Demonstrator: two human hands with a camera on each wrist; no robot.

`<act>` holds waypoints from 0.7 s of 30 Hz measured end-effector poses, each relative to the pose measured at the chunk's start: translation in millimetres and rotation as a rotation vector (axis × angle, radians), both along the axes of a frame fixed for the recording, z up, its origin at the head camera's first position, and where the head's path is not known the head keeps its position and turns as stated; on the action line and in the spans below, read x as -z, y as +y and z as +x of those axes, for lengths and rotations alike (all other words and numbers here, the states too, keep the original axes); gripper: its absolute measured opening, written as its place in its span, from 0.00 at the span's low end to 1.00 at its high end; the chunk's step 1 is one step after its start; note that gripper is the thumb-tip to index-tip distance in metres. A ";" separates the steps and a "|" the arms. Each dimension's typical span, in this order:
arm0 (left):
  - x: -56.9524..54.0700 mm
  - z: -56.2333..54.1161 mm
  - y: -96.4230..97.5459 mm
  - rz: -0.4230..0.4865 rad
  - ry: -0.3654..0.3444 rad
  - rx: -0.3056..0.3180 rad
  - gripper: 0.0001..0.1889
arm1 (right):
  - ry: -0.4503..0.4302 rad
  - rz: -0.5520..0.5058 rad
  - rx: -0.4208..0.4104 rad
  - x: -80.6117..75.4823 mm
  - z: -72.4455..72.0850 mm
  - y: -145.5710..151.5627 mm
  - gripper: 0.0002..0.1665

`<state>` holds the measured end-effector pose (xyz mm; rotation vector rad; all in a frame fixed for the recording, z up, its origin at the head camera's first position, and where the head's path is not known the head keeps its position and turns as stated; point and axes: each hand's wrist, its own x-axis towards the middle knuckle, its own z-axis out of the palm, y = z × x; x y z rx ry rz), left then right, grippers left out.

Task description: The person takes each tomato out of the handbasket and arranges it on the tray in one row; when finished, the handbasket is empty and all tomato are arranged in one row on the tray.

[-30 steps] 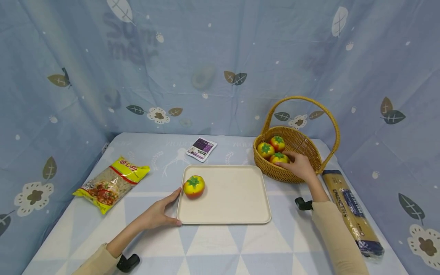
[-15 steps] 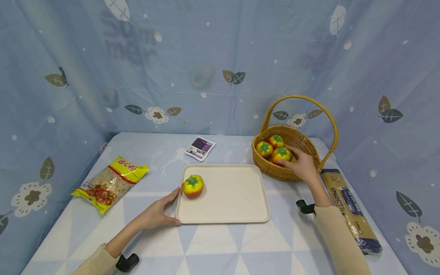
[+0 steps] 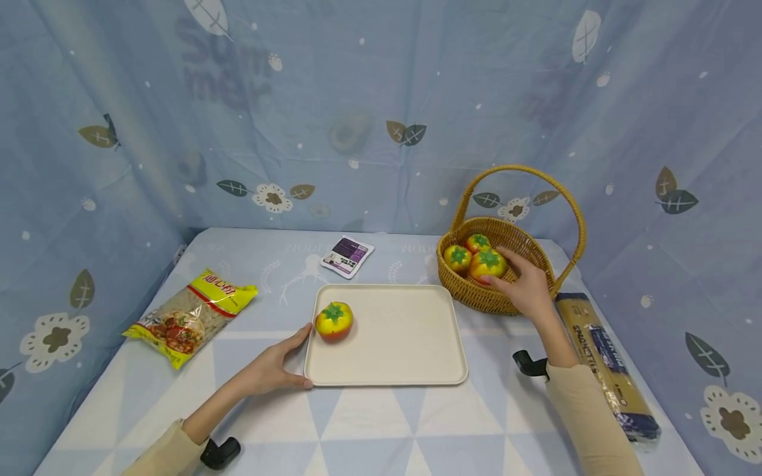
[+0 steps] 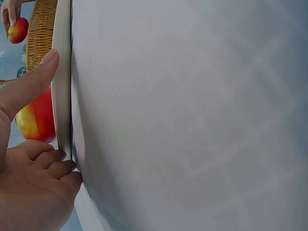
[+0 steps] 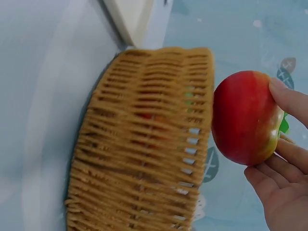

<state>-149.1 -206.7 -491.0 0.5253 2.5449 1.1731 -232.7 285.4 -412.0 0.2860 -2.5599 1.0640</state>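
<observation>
My right hand (image 3: 525, 285) holds a red-and-yellow tomato (image 3: 488, 262) with a green leafy top, thumb on one side and fingers on the other. In the right wrist view the held tomato (image 5: 248, 118) is raised at the rim of the wicker basket (image 5: 144, 144). Two more tomatoes (image 3: 458, 258) lie in the basket behind it. My left hand (image 3: 274, 370) rests against the left edge of the beige tray (image 3: 405, 337), its thumb and fingers spread apart and touching the rim. One tomato (image 3: 334, 322) sits on the tray's left part.
A yellow bag of noodles (image 3: 193, 317) lies at the left. Behind the tray is a small purple-and-white packet (image 3: 348, 257). A long spaghetti pack (image 3: 607, 363) lies at the right, beside my right forearm. The basket's tall handle (image 3: 518, 169) arches over its opening.
My right hand has gripped the front tomato and lifted it a little within the basket's outline. My left hand has stayed at the tray's edge.
</observation>
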 end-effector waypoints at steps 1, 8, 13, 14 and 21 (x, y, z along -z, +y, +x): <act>0.1 -0.1 -0.1 0.001 -0.001 0.001 0.59 | 0.008 -0.002 -0.006 -0.8 1.0 -1.7 0.39; 0.5 -0.6 -0.6 0.012 0.009 0.008 0.59 | 0.050 0.000 -0.053 -3.3 6.2 -13.2 0.39; 0.6 -0.7 -1.0 0.010 0.014 0.010 0.59 | 0.079 0.014 -0.076 -3.1 7.7 -19.8 0.39; 0.6 -0.7 -1.0 0.007 0.015 0.010 0.59 | 0.087 0.017 -0.083 -3.0 7.9 -21.1 0.39; 0.4 -0.7 -0.8 -0.001 0.017 0.011 0.59 | 0.116 0.006 -0.119 -1.5 10.5 -31.0 0.40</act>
